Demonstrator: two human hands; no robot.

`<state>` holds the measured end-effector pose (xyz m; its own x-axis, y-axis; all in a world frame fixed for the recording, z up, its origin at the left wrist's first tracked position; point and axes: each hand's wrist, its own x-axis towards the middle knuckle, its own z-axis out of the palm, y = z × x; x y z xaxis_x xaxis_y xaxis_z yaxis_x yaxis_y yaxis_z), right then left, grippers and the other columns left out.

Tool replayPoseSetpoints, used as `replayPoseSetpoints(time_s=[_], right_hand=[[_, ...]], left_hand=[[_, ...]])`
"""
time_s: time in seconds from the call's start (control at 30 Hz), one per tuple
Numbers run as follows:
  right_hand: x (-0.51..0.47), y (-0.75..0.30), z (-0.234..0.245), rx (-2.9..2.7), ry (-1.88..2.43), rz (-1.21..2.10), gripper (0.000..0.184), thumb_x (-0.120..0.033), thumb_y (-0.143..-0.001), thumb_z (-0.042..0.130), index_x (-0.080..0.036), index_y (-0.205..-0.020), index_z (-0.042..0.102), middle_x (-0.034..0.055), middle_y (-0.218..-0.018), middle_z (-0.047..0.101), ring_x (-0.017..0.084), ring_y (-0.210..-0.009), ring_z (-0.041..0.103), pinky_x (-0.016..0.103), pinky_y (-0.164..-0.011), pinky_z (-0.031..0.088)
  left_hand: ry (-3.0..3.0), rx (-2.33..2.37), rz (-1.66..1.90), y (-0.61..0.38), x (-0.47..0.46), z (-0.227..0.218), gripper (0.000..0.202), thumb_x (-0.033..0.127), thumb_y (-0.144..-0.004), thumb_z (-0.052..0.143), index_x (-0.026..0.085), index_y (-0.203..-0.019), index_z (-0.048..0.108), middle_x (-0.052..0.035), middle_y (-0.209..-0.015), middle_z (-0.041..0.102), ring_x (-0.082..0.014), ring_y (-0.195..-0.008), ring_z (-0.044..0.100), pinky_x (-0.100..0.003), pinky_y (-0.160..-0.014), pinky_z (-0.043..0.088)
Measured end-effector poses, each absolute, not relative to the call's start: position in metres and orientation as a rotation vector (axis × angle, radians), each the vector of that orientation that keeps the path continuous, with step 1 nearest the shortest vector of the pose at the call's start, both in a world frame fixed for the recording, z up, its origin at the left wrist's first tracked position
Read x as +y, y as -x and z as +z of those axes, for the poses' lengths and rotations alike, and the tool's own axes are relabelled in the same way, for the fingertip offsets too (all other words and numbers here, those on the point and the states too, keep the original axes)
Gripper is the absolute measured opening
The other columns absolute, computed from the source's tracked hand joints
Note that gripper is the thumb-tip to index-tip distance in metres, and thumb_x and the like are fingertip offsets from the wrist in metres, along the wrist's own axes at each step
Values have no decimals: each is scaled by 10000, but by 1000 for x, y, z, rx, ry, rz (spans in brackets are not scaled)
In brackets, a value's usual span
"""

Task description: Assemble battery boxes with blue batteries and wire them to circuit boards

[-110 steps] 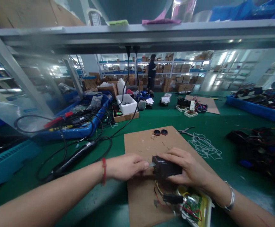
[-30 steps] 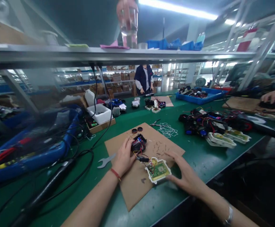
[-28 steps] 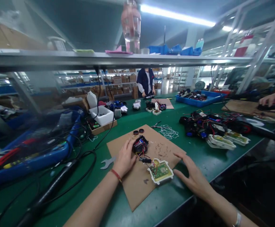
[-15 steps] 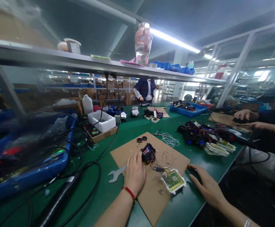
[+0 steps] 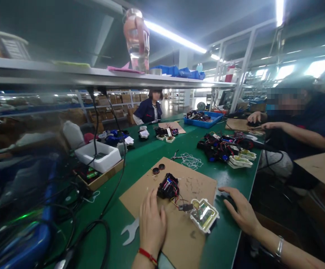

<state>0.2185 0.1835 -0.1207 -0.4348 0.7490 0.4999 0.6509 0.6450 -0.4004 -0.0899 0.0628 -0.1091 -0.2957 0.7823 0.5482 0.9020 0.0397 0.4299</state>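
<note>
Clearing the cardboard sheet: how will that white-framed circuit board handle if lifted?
The white-framed circuit board will probably feel light and fairly stiff, judging by its thin, flat shape. It seems tethered: thin wires run towards the black unit, so lifting it may drag that too. Lying flat on the cardboard sheet, it seems unlikely to roll.

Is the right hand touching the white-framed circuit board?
Apart: the head view shows bare green mat between the right hand and the white-framed circuit board.
</note>
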Motion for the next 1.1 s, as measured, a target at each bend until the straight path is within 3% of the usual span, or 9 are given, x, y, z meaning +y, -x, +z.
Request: replayPoseSetpoints(time_s=[0.23,0.43,0.5,0.63,0.83,1.1], right_hand=[[212,-200,-91,-2274,1040,249,314,-346,-886,463,-213,-1150,569,122,-1145,622,295,-1088,548,492,-940,410],[353,-108,-35,-2308,1285,349,265,-231,-906,484,-155,-1142,578,94,-1137,614,218,-1070,549,409,-954,421],[398,-81,-36,-2366,1374,403,245,-274,-901,545,-146,-1106,588,88,-1127,607,225,-1032,573,443,-897,459],[447,-50,-53,-2518,1438,549,280,-308,-910,551,-162,-1149,563,79,-1153,585,203,-960,604,395,-806,518],[465,-48,-56,-2598,1249,677,266,-313,-914,543,-154,-1124,579,74,-1136,594,204,-944,607,380,-799,522],[425,-93,-1,-2386,738,710,157,-246,-926,442,-144,-931,560,34,-813,647,147,-781,611,294,-765,481]], left_hand=[[1644,-2141,-1214,105,69,-138,482,184,-835,433,182,-1313,371,-157,-1259,530,-302,-1148,530,-519,-938,450],[1587,-2141,-1190,110,77,-155,434,217,-840,403,216,-1272,362,-151,-1198,557,-305,-1086,571,-525,-891,473],[1580,-2146,-1169,111,79,-159,430,219,-835,407,228,-1263,368,-141,-1182,572,-299,-1069,585,-515,-876,486],[1569,-2157,-1117,116,78,-164,429,223,-833,413,220,-1261,385,-135,-1196,581,-290,-1092,583,-489,-877,503],[1654,-2237,-951,121,71,-155,496,238,-822,508,217,-1305,396,-112,-1261,565,-267,-1135,573,-425,-906,523],[1509,-2333,-1066,105,74,-138,396,307,-868,424,211,-1252,430,-122,-1241,547,-286,-1152,542,-512,-966,463]])
